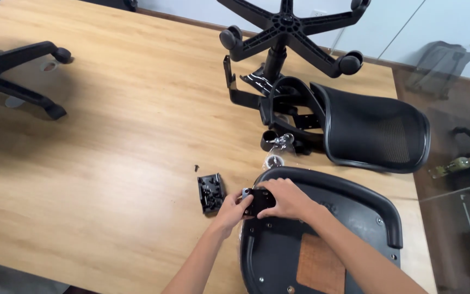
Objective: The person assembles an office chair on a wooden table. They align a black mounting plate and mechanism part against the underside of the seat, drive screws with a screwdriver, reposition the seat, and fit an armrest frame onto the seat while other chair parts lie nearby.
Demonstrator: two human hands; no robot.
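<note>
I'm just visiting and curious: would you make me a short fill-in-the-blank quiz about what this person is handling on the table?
1. Both hands, the left hand and the right hand, hold a small black ____ at the edge of the upturned seat.
2. The tray of screws lies to the ____ of the hands.
3. The wheeled chair base has ____ arms.
4. The table is made of ____.

Missing words: bracket; left; five; wood
</note>
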